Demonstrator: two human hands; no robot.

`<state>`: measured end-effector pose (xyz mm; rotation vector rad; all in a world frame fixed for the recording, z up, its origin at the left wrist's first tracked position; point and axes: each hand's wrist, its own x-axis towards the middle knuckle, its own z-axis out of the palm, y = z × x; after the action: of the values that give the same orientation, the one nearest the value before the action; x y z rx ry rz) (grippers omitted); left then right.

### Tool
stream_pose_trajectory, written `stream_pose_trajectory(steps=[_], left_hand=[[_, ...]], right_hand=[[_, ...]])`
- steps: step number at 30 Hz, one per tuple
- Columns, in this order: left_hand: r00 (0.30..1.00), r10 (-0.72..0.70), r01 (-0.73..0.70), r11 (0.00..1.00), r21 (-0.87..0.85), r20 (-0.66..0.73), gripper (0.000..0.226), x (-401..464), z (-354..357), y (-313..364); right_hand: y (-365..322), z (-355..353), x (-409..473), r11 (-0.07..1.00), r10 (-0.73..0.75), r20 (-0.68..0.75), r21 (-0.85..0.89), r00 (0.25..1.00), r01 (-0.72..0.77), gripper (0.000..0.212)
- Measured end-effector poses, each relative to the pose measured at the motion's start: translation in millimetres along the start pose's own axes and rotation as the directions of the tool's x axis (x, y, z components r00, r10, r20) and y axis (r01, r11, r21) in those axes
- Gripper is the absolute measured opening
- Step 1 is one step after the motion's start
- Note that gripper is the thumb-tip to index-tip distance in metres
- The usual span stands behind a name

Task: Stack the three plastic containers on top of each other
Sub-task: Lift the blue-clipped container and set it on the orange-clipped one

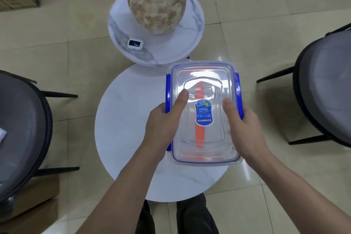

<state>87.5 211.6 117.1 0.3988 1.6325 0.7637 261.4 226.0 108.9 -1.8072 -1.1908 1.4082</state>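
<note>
Over a round marble table point(123, 119), both hands' grip point(163, 119) clasps a clear rectangular container point(205, 74).

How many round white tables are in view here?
2: the near table beneath the held container; the far table carrying the plant pot.

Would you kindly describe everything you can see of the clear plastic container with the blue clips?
The container is a rectangular box of clear plastic, its see-through lid closed, with a blue seal line round the rim and blue clips on both long sides. A blue label sits mid-lid, and an orange strip shows through beneath it. It lies roughly level over the right part of the round white table. The left hand and right hand grip its sides, thumbs pressed on the lid.
</note>
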Motion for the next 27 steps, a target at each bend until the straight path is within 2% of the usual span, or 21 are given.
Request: stream_pose_trajectory(steps=[8, 13, 17, 27], left_hand=[[1.000, 0.015, -0.016, 0.999, 0.046, 0.011, 0.039, 14, 18, -16], [0.999, 0.031, -0.029, 0.994, 0.105, -0.020, 0.042, 22, 27, -15], [0.999, 0.032, -0.032, 0.997, 0.077, -0.003, 0.033, 22, 27, -14], [0.998, 0.057, -0.056, 0.995, 0.081, -0.005, 0.037, 21, 27, -14]], right_hand=[[20, -12, 9, 0.999, 0.034, -0.016, 0.003, 0.999, -0.034, 0.036], [27, -17, 15, 0.997, 0.069, -0.024, 0.026, 0.997, -0.069, 0.040], [26, -18, 15, 0.997, 0.068, -0.015, 0.043, 0.998, -0.067, 0.038], [25, -17, 13, 0.996, 0.068, -0.006, 0.057, 0.998, -0.068, 0.038]])
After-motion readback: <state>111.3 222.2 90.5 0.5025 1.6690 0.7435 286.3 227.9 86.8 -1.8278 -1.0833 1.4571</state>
